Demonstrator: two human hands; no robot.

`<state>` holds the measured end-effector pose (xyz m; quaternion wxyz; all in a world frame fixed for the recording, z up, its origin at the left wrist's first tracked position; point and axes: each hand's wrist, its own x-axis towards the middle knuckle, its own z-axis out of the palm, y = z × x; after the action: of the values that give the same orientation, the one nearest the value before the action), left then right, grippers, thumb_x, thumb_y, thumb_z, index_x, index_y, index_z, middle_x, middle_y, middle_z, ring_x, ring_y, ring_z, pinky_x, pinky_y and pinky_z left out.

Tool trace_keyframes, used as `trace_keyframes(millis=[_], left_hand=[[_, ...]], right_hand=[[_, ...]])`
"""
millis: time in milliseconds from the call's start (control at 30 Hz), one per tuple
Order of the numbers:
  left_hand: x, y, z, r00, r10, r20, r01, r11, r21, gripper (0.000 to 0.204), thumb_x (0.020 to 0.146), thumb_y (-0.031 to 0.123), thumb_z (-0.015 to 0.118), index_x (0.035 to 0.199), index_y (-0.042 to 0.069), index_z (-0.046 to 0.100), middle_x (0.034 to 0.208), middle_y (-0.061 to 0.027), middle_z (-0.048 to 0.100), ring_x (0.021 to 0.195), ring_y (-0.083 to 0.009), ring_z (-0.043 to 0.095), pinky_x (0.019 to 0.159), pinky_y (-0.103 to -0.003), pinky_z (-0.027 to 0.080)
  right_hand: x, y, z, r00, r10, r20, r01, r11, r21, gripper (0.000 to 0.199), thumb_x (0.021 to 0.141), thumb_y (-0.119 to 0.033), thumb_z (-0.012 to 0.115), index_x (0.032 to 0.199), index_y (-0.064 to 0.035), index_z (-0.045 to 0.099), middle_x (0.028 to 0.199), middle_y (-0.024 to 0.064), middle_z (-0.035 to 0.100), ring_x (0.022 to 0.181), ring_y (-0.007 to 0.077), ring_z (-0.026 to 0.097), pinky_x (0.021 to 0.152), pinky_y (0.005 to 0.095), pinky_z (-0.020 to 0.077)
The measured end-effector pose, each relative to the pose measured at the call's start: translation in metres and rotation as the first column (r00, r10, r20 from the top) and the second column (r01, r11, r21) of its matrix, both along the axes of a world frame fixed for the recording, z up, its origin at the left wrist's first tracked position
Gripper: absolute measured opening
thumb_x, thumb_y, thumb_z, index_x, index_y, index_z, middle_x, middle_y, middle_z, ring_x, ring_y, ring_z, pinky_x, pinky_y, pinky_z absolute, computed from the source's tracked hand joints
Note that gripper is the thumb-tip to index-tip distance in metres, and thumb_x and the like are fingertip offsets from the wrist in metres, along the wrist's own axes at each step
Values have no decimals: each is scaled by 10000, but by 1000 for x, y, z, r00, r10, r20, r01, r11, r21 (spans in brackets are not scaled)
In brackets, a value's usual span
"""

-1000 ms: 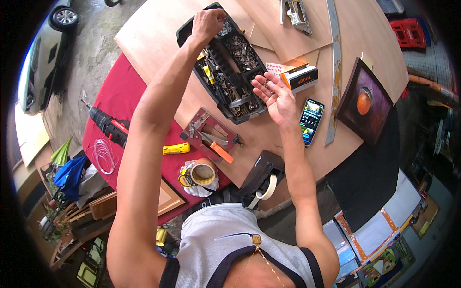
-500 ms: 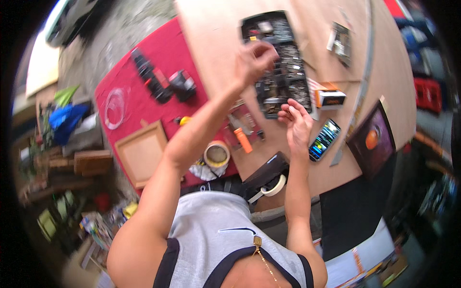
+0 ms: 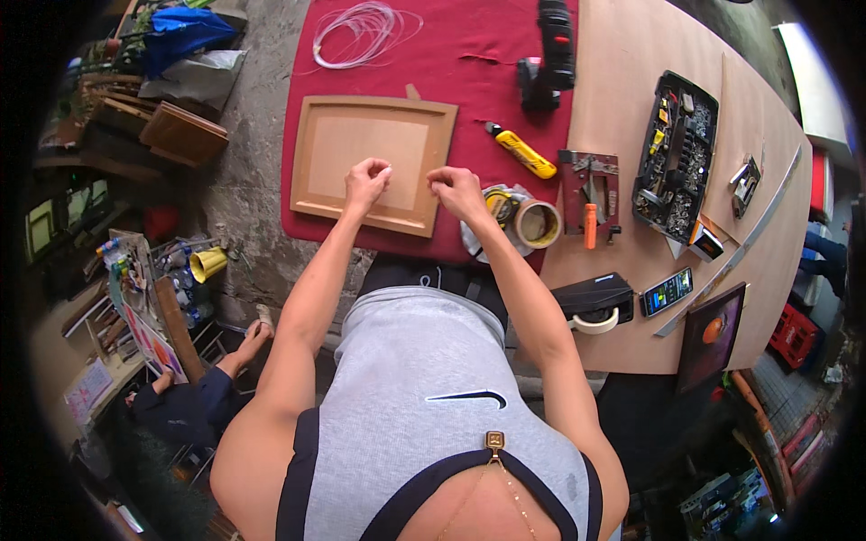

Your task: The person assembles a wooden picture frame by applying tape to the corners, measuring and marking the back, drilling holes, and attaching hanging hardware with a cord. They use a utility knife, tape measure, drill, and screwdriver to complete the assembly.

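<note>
Wooden frame (image 3: 361,135): lies flat on the red cloth (image 3: 433,68) over the tabletop (image 3: 618,68), 11 o'clock from view centre. Pale inner panel; both hands cover bits of it, lower middle and right rail.

The left grip (image 3: 367,186) is above the panel, fingers curled in, thumb by the index. Can't tell if the tips meet or pinch something small. The right grip (image 3: 460,192) is at the frame's right rail, also curled nearly closed; contents hidden, contact with the rail unclear.

Drill (image 3: 557,50) at 1 o'clock, cut off by the top edge. Yellow cutter (image 3: 525,155) below it, dark marking on the body, unreadable. Tape measure (image 3: 496,206) partly hidden by tape roll (image 3: 539,224). Toolbox (image 3: 690,167) at 2 o'clock; small contents blur together.

Labels: orange-and-white box (image 3: 706,242) at 3 o'clock has print, too small here. Phone (image 3: 667,291), also 3, screen lit, text illegible. Grey tank top (image 3: 419,361) carries a dark curved logo at 6.

Co-worker (image 3: 185,406) at 8 o'clock, partly hidden behind the wearer's left arm.
</note>
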<state>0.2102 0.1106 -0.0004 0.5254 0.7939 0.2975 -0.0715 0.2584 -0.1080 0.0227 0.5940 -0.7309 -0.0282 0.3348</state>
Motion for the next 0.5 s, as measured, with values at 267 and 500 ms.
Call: trace_keyframes(millis=[267, 500], left_hand=[[-35, 55, -4, 998, 10, 60, -2, 990, -143, 237, 785, 135, 657, 980, 0, 668, 804, -99, 689, 693, -135, 662, 636, -255, 543], [-30, 49, 0, 941, -302, 152, 273, 944, 185, 280, 728, 174, 670, 985, 64, 679, 836, -122, 678, 735, -211, 667, 713, -324, 530]], right_hand=[[-35, 26, -22, 901, -431, 52, 431, 902, 17, 274, 830, -25, 571, 1093, 40, 614, 1021, 116, 665, 933, 174, 633, 833, 273, 490], [-49, 49, -6, 924, -189, 333, 300, 898, -322, 286, 727, -156, 699, 971, -11, 665, 861, 139, 672, 819, 216, 656, 749, 325, 517]])
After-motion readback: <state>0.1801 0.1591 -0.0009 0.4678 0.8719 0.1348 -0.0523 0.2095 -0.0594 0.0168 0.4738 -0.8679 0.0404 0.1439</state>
